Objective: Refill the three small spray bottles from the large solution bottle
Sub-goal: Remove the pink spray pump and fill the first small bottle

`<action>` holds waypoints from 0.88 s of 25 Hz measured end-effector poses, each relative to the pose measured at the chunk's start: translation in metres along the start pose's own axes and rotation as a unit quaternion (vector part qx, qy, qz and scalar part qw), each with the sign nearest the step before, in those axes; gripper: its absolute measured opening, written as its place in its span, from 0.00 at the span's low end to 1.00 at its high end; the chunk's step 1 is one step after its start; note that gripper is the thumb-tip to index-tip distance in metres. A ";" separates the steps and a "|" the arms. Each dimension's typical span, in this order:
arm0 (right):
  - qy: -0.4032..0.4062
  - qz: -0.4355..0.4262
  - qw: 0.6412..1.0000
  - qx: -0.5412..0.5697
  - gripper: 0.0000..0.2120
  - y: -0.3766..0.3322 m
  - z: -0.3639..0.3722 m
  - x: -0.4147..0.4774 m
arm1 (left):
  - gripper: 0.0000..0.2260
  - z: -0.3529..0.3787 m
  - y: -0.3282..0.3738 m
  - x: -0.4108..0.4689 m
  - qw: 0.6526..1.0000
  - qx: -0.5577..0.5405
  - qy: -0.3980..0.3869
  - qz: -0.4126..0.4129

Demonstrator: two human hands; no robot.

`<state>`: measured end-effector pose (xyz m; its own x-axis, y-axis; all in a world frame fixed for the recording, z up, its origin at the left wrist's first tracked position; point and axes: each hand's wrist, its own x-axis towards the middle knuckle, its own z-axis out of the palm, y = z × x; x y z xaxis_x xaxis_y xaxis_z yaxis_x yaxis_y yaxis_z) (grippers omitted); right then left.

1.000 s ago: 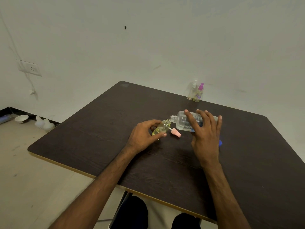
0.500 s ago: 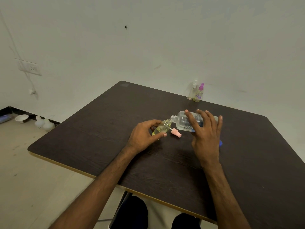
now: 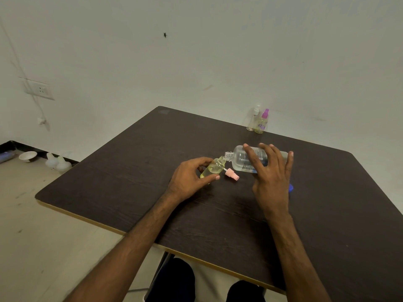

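My left hand (image 3: 189,178) grips a small uncapped spray bottle (image 3: 213,167) with yellowish liquid, tilted on the dark table (image 3: 152,171). My right hand (image 3: 272,177) holds the large clear solution bottle (image 3: 239,159) on its side, its open neck touching the small bottle's mouth. A pink spray cap (image 3: 231,173) lies on the table between my hands. Part of a blue cap (image 3: 290,188) shows behind my right hand. Two more small spray bottles stand at the far edge: one with a white top (image 3: 253,118) and one with a purple top (image 3: 262,121).
A white wall runs behind the table, with a socket (image 3: 39,89) on the left. On the floor at left sit a white bowl (image 3: 27,156) and pale plastic items (image 3: 57,163). My knees show under the near edge.
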<state>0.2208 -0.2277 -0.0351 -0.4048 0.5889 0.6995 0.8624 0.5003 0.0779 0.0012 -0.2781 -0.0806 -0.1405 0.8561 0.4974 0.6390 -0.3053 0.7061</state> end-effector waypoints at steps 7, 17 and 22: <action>0.007 0.003 1.000 0.003 0.49 -0.001 -0.001 -0.001 | 0.22 0.000 -0.001 -0.001 1.000 -0.012 0.008 -0.002; 0.007 0.002 1.000 0.002 0.49 -0.001 -0.001 0.000 | 0.23 0.000 -0.001 0.000 1.000 -0.008 0.001 -0.001; 0.011 0.003 1.000 0.003 0.48 -0.001 -0.001 0.000 | 0.23 0.000 -0.001 0.000 1.000 -0.001 0.004 0.002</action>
<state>0.2206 -0.2287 -0.0347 -0.3934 0.5780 0.7150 0.8628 0.5007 0.0699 0.0002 -0.2777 -0.0813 -0.1430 0.8517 0.5041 0.6373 -0.3104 0.7053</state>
